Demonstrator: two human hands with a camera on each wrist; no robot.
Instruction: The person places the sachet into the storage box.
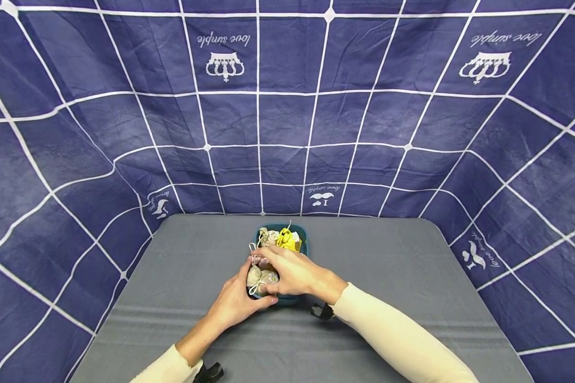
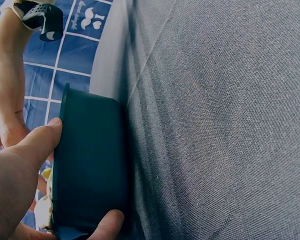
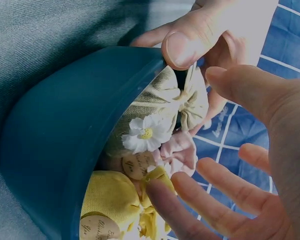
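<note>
A teal bin (image 1: 288,300) on the grey surface holds several small drawstring sachets. My left hand (image 1: 235,300) grips its near left corner, the thumb at the rim and a finger on the outer wall (image 2: 90,160). Over the opening reaches my right hand (image 1: 294,271), its fingers spread and lightly bent. In the right wrist view, its thumb is close to a beige sachet (image 3: 152,97) with a white flower, and a fingertip overlaps a yellow sachet (image 3: 110,192). Between those two sits a pink sachet (image 3: 179,152). The right hand hides part of the contents in the head view.
The grey padded surface (image 1: 388,266) extends to both sides of the bin. A blue cloth (image 1: 287,117) with white grid lines hangs behind it and along both sides. Black wrist devices (image 1: 322,311) sit at both cream sleeves.
</note>
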